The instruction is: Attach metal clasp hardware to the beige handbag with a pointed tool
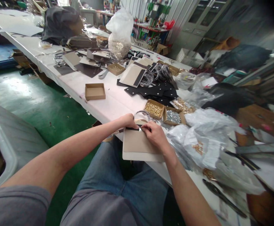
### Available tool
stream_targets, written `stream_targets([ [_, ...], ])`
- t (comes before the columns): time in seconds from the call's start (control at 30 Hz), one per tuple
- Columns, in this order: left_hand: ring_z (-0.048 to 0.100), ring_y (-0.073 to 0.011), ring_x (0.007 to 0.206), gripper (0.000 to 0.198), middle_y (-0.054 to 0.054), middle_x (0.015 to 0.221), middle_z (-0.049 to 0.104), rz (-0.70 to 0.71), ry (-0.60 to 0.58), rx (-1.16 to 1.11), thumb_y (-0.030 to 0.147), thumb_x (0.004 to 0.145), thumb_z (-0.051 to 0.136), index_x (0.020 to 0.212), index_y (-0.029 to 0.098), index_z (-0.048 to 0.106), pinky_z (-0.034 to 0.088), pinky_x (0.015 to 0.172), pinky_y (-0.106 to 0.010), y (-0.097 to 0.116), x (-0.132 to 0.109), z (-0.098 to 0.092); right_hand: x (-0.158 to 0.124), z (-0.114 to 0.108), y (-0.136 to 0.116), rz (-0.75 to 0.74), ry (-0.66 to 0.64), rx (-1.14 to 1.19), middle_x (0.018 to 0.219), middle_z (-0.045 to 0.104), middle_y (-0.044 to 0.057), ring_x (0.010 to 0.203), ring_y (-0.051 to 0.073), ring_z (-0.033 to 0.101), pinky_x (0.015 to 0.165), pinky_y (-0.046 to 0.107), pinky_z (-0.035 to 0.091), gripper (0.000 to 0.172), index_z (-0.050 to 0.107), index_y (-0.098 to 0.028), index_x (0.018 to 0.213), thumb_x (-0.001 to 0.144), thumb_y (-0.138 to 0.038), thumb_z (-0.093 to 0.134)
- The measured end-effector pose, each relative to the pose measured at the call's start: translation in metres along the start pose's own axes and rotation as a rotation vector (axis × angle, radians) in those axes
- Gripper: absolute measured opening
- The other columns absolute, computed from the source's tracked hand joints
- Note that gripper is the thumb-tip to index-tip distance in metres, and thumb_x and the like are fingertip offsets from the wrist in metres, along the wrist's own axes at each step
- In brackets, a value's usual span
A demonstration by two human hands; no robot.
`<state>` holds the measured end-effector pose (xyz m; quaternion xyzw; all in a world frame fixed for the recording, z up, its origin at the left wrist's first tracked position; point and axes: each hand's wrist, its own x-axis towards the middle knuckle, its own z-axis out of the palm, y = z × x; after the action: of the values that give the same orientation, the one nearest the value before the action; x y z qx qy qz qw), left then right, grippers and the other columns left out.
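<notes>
Your tan panel point(137, 142) lies flat at the near edge of the tabletop point(108, 103), with its near left corner jutting out past that edge. It is a rectangular piece, taupe on the face, and a paler border shows along its left and near sides. A narrow black strip point(132, 128) runs along its far edge. A small silvery metal piece point(140, 129) sits on that strip near the middle, too small to make out further.
</notes>
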<state>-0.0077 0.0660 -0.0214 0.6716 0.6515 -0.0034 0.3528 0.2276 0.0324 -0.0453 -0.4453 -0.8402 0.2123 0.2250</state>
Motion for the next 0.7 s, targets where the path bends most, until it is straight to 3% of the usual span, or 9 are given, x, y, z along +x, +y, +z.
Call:
stream_targets([
  [0.4, 0.078, -0.0274, 0.100, 0.081, -0.017, 0.127, 0.083, 0.014, -0.105, 0.023, 0.072, 0.076, 0.091, 0.127, 0.011, 0.078, 0.058, 0.081, -0.030, 0.003, 0.003, -0.006, 0.006, 0.002, 0.001, 0.058, -0.057, -0.041, 0.113, 0.078, 0.004, 0.100, 0.024, 0.070, 0.097, 0.034, 0.052, 0.022, 0.082, -0.028, 0.102, 0.102, -0.017, 0.063],
  [0.7, 0.077, -0.0268, 0.099, 0.082, -0.021, 0.126, 0.082, 0.007, -0.078, 0.052, 0.063, 0.077, 0.094, 0.130, 0.004, 0.077, 0.057, 0.082, -0.030, 0.010, 0.004, -0.002, 0.005, 0.003, -0.002, 0.053, -0.035, -0.022, 0.111, 0.078, 0.005, 0.100, 0.024, 0.069, 0.097, 0.035, 0.052, 0.022, 0.083, -0.027, 0.100, 0.102, -0.018, 0.064],
])
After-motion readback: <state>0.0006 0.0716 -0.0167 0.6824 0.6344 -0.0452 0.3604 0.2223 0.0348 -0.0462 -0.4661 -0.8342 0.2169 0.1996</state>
